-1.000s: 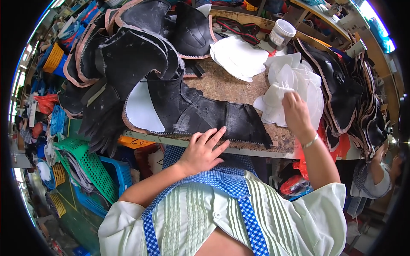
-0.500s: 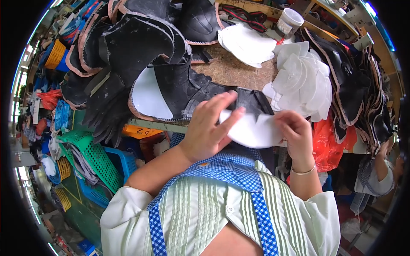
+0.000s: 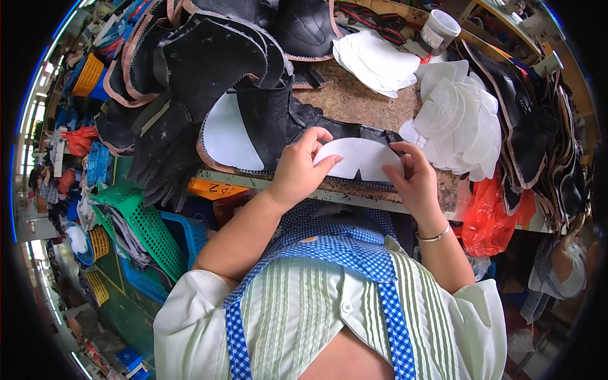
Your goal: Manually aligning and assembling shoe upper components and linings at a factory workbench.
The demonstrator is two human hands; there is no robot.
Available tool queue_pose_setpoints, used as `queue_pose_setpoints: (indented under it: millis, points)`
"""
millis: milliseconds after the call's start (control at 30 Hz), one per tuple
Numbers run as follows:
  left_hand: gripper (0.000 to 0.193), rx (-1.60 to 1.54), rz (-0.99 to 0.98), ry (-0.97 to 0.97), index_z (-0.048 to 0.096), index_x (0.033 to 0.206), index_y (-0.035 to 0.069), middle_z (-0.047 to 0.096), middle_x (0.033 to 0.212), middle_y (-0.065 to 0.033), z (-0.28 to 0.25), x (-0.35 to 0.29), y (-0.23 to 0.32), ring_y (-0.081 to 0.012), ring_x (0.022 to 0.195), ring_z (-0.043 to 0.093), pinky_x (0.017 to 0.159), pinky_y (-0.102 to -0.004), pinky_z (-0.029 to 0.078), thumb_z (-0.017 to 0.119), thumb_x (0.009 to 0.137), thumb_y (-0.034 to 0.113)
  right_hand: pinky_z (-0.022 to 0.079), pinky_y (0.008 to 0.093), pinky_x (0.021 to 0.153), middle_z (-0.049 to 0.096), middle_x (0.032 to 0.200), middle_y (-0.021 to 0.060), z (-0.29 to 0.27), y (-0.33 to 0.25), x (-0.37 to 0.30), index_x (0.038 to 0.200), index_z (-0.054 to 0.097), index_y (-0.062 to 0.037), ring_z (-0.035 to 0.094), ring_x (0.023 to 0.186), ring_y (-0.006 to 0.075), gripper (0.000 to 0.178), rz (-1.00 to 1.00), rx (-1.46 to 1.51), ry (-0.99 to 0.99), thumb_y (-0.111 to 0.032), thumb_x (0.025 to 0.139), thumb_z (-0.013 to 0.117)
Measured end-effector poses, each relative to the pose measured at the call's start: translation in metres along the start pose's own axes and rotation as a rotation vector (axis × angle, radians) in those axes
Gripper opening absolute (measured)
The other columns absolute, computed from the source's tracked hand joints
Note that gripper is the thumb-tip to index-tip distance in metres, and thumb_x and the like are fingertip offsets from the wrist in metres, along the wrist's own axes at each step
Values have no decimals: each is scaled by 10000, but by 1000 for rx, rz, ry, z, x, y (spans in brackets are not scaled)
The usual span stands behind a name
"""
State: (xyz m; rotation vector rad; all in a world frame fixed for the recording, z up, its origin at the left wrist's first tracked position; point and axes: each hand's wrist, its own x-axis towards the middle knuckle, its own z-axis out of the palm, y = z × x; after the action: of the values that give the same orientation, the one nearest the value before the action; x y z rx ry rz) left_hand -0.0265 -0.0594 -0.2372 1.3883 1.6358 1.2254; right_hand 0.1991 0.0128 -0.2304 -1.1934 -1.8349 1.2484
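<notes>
A white curved stiffener piece [image 3: 358, 154] with a V-shaped notch in its lower edge lies over the stitched edge of a black boot upper [image 3: 266, 120]. My left hand [image 3: 304, 161] pinches the left end of that piece between thumb and fingers. At its right end, my right hand [image 3: 415, 180] grips it the same way, fingers bent over the top corner. Another white piece [image 3: 229, 136] rests flat on the same upper, further left. The part of the upper behind the piece is hidden.
Stacks of white pieces [image 3: 377, 60] and translucent ones [image 3: 459, 120] lie on the worktable [image 3: 335, 95], near a white tub [image 3: 439, 31]. More black uppers [image 3: 202, 57] pile up left. A red plastic bag [image 3: 484, 215] hangs at the right edge; a green basket [image 3: 142, 234] stands lower left.
The white piece has turned so its notch faces me and has moved up onto the upper. My left fingers, spread before, have closed on its left end.
</notes>
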Motion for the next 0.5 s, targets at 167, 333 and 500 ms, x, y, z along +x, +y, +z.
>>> queue_pose_setpoints:
  millis: [167,333,500]
  points:
    - [339,154,24,-17,524,1009,31,601,659,-112,0,-2,-6,-254,580,602,550,-361,450,754,787,145,389,212,522,554,653,-18,-1,12,-2,1048,655,-47,467,573,47,255,-58,-104,-56,-47,807,737]
    - [366,724,137,-19,567,963,69,608,834,-74,7,2,-4,-274,787,603,648,-390,470,786,748,268,412,198,536,629,708,-4,0,21,4,997,685,-28,531,620,36,181,-6,-82,-58,-63,824,725]
    - [396,311,373,-117,540,1070,39,558,1157,-136,11,-2,-9,-341,1075,567,943,-403,461,725,738,150,405,180,549,669,795,-18,-14,12,25,1010,721,-23,536,641,26,169,409,345,-144,-129,882,688]
